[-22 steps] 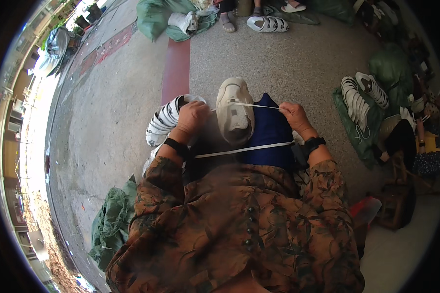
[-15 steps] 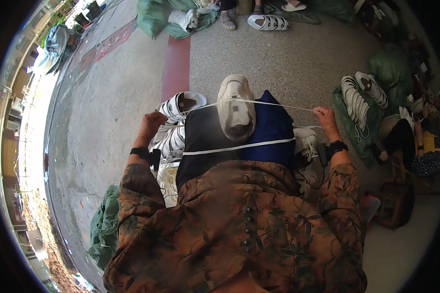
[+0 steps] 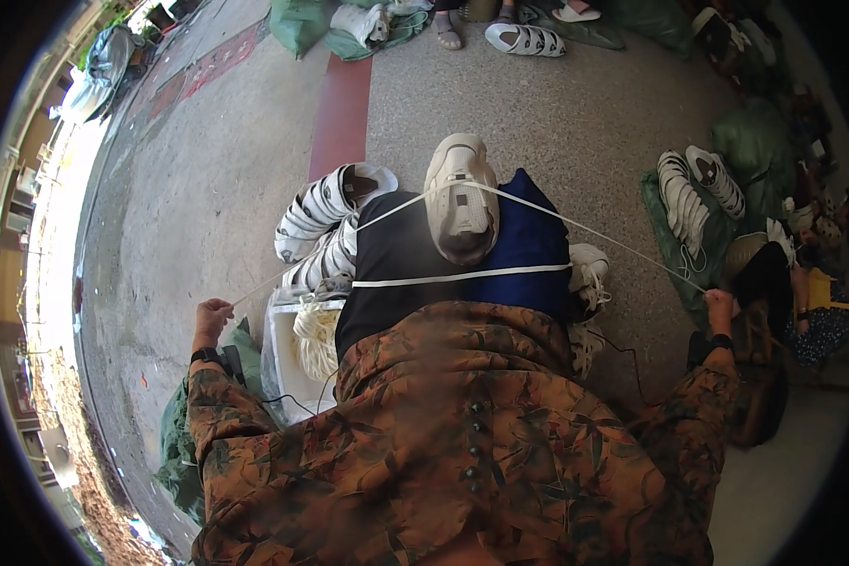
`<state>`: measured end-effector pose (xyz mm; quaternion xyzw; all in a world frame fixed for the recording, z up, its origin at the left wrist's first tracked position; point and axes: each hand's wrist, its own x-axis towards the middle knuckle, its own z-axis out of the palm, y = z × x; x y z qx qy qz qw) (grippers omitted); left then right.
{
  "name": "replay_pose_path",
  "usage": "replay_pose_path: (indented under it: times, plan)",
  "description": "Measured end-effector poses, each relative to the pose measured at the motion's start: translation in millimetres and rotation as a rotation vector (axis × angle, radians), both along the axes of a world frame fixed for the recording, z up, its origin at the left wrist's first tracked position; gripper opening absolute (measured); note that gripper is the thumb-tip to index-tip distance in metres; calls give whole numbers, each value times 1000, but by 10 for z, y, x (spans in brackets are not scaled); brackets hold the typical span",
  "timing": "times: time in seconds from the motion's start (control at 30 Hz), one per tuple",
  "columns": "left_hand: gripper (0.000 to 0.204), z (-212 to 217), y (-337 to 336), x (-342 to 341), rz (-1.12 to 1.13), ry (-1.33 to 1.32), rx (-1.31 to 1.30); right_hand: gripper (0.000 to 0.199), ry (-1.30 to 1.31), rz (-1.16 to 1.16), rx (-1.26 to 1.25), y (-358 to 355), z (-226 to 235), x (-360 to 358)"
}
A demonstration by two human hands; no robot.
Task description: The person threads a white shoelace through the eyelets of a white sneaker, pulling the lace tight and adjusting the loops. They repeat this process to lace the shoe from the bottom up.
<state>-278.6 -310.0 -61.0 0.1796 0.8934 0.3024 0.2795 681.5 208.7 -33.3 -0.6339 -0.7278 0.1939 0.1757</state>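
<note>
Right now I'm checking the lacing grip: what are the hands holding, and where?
Both hold one white shoelace by its ends: left hand one end, right hand the other, pulled wide through the white shoe.

The floor [image 3: 557, 123] was grey concrete with a dull red stripe [image 3: 341, 113] running toward twelve o'clock. A heap of white shoes [image 3: 325, 222] lay on it at eleven o'clock, beside a white tub [image 3: 288, 363] of laces. At three o'clock more white shoes [image 3: 689, 193] rested on a green sack [image 3: 665, 236]. A white sandal [image 3: 525, 40] lay at twelve o'clock, near green bags [image 3: 300, 21]. A green bag [image 3: 174, 439] sat at eight o'clock.
</note>
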Motion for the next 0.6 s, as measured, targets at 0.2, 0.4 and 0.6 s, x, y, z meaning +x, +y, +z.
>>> replay_pose_path:
  times: [0.2,0.4,0.6]
  plan:
    - [19,-359,650,352,-67,128,-226,11,-4,-44,-215,213,-446,-1108]
    - [19,342,2379,1642,-398,-712,384,12,605,562,-878,-290,476,-3887]
    - [12,399,3468,2314,-804,-593,372,9,539,629,-370,-257,227,-5000]
